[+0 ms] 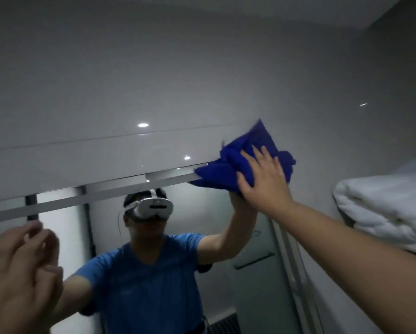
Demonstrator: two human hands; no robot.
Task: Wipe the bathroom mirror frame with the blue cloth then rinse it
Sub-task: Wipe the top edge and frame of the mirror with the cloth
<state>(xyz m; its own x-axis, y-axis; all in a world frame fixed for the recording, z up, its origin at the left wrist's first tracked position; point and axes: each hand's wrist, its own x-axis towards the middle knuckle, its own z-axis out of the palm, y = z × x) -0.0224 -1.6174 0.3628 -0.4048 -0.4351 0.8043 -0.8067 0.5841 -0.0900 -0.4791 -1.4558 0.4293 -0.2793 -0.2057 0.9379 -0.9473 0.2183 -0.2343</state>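
Note:
The blue cloth (245,160) is bunched against the top right corner of the mirror frame (105,191), a pale strip along the mirror's upper edge. My right hand (262,179) presses flat on the cloth with fingers spread, arm reaching up from the lower right. My left hand (21,268) rests against the mirror glass (65,237) at the lower left, fingers apart and holding nothing. The mirror reflects a person in a blue shirt with a white headset.
A stack of folded white towels (390,213) sits on a shelf at the right, close to my right forearm. Glossy grey wall (154,68) rises above the mirror. A glass door and a floor vent show in the reflection.

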